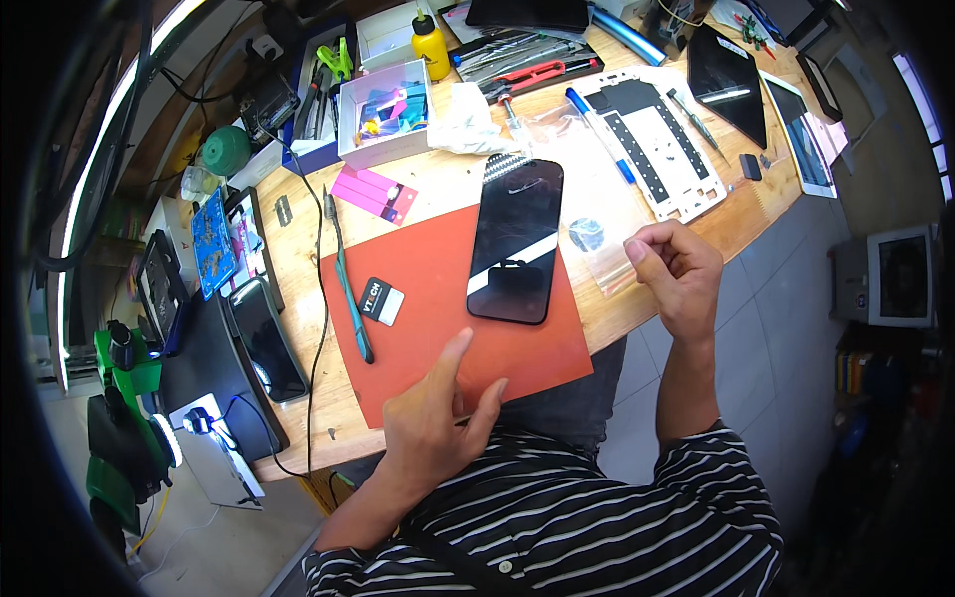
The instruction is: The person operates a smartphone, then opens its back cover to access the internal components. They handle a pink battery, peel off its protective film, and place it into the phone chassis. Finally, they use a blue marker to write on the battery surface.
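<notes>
A black smartphone (pixel 513 239) lies face up on an orange-red work mat (pixel 448 363), its glossy screen reflecting a bright band. My left hand (pixel 430 423) hovers over the mat's near edge, below the phone, with forefinger and thumb apart and nothing between them. To the right of the mat, my right hand (pixel 681 279) is raised with fingers curled and thumb pressed to them; anything inside is too small or hidden to make out. Left of the phone lie a small black-and-white card (pixel 381 301) and a teal-handled knife-like tool (pixel 345 289). A clear plastic sheet (pixel 602 254) lies near my right hand.
Behind the mat stand a box of colourful parts (pixel 386 114), a yellow bottle (pixel 430 48) and a tool tray (pixel 527 65). A white tablet frame (pixel 647 144) lies at the right. Another phone (pixel 267 338) lies left, past a black cable (pixel 316 368).
</notes>
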A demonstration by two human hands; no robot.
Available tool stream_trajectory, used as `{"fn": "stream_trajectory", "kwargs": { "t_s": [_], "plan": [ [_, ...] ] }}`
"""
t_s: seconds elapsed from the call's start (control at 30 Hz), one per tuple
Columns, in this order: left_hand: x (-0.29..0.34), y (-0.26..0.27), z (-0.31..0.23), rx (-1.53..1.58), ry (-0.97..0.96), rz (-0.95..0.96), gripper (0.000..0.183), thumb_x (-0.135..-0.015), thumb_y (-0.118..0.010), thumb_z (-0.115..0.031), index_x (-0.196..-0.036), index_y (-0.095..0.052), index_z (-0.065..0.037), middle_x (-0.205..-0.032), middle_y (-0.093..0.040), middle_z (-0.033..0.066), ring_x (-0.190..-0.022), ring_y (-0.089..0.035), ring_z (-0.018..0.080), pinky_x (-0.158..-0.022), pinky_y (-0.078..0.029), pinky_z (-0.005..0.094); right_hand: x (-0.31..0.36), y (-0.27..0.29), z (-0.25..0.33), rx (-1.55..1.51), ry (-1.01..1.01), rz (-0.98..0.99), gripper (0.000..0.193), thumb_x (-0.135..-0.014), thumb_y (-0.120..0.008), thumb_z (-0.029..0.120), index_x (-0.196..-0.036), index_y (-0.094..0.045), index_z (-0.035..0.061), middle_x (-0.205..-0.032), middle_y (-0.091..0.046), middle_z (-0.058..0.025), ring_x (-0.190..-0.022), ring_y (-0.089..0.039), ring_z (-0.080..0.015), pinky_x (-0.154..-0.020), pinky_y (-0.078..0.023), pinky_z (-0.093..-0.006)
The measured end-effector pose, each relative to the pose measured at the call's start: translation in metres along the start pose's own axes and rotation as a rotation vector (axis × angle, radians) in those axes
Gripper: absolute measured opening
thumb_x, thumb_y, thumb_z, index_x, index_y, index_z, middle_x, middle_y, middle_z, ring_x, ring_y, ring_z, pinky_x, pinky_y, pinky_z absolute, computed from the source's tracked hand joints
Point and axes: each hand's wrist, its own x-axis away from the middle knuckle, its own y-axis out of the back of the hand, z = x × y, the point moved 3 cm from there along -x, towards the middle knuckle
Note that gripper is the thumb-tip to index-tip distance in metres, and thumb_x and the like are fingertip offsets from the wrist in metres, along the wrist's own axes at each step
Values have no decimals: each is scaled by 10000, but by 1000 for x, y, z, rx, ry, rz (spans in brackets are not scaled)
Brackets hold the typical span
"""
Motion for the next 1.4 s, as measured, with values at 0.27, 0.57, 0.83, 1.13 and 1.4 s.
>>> {"fn": "stream_trajectory", "kwargs": {
  "t_s": [0.27,0.57,0.83,1.13,1.4],
  "plan": [
    [24,29,8,-60,-192,-21,599,-754,-873,-186,-1265,-629,7,-710,-570,49,-606,-565,188,-570,-449,307,-143,-79,56,617,327,489,604,-853,-771,334,-1353,-586,51,-797,-678,-89,-698,-657,-230,-679,-509,-348],
    [25,12,13,-263,-191,88,635,-763,-832,-275,-1338,-608,-124,-1489,-474,153,-1422,-340,412,-1132,-249,596,-193,-120,41,778,245,602,274,-771,-711,193,-935,-740,-25,-911,-722,-227,-914,-701,-366,-834,-537,-426],
    [21,-1,6,-209,-257,41,584,-749,-745,-126,-1321,-626,-136,-1478,-492,129,-1427,-329,425,-1128,-229,619,-258,-80,40,596,157,141,331,-800,-738,221,-1027,-767,-17,-815,-744,-180,-760,-735,-250,-775,-565,-352],
    [19,-7,3,-200,-271,42,592,-720,-678,-33,-1300,-644,-151,-1458,-509,116,-1413,-352,428,-1120,-251,613,-252,-97,29,651,273,379,521,-733,-762,249,-1204,-722,30,-961,-756,-182,-870,-724,-269,-871,-556,-361],
    [26,7,19,-218,-193,136,660,-712,-877,-264,-1312,-624,-154,-1511,-457,125,-1443,-304,436,-1139,-235,610,-87,-35,51,407,419,267,143,-892,-714,171,-956,-734,45,-1088,-723,-130,-1073,-655,-251,-959,-480,-370]
  ]
}}
